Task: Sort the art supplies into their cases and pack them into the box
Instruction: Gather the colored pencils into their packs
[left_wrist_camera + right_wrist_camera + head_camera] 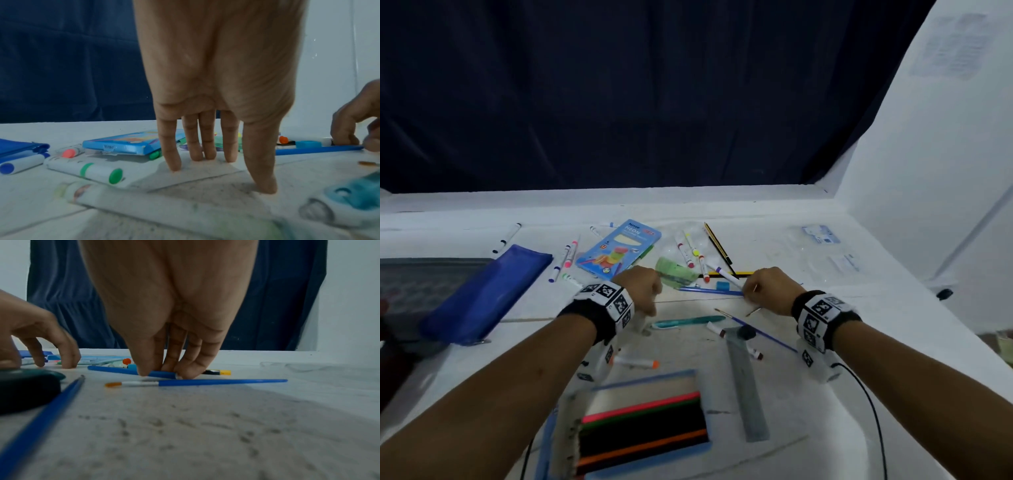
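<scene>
My right hand (763, 291) (162, 373) reaches down to the table and pinches a blue paintbrush (115, 369) (709, 291) by its handle, thumb on one side and fingers on the other; the brush still lies on the table. A second blue brush with orange bristles (205, 382) lies just in front of it. Beside the neon marker box (619, 251) (123, 144), my left hand (643, 291) (205, 162) holds nothing, its straight fingers pointing down with the tips touching the table. An open tin of coloured pencils (643, 428) lies near me.
A blue pouch (486, 294) lies at the left. Loose markers (98, 172), a teal pen (688, 322), a long thin brush (767, 334), a metal ruler (748, 383), a black-yellow pencil (717, 245) and a blue eraser (722, 285) are scattered around. A white wall stands at the right.
</scene>
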